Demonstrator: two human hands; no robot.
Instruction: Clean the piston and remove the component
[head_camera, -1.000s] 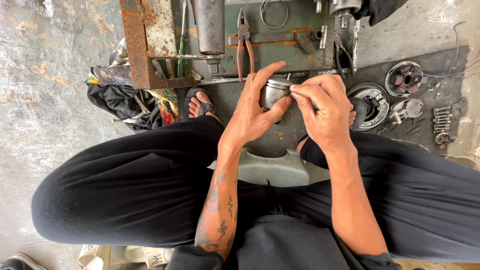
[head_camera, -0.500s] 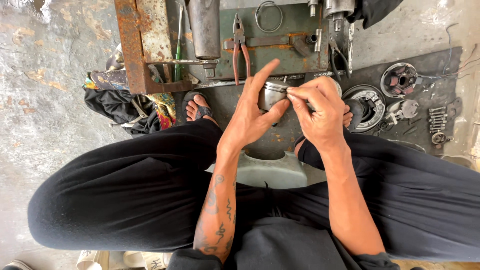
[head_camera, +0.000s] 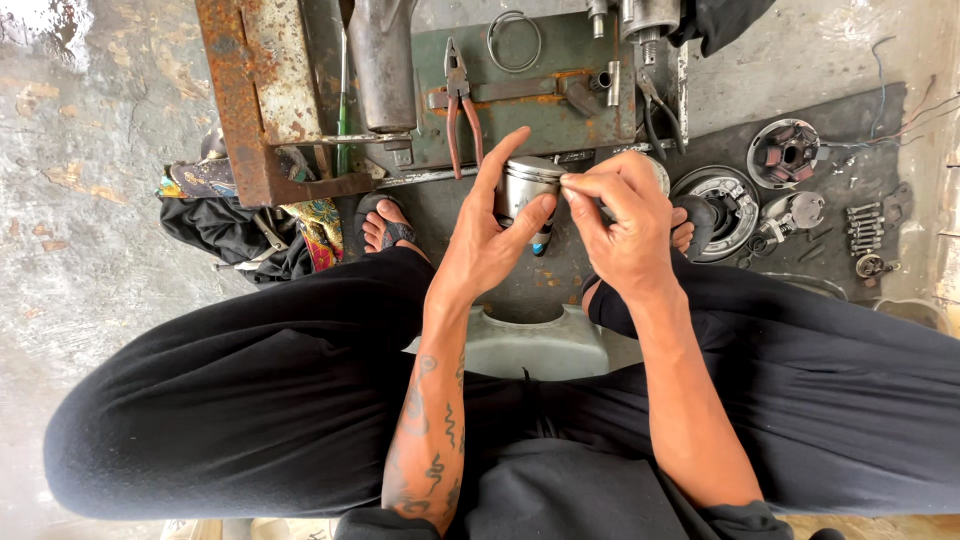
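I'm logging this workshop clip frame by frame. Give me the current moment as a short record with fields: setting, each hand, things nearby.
setting: person seated low over a concrete floor, legs in black trousers
left hand: grips a silver metal cylinder, thumb and fingers around it
right hand: fingertips pinched at the cylinder's top rim
nearby tools: red-handled pliers on a green metal plate
nearby parts: round engine parts and bolts on a dark mat
left side: rusty steel frame

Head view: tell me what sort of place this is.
Probably a small engine repair workshop, worked on the floor. The left hand holds a metal piston while the right hand pinches at its rim. Red-handled pliers, a rusty metal frame and round engine parts lie about on the stained concrete floor.
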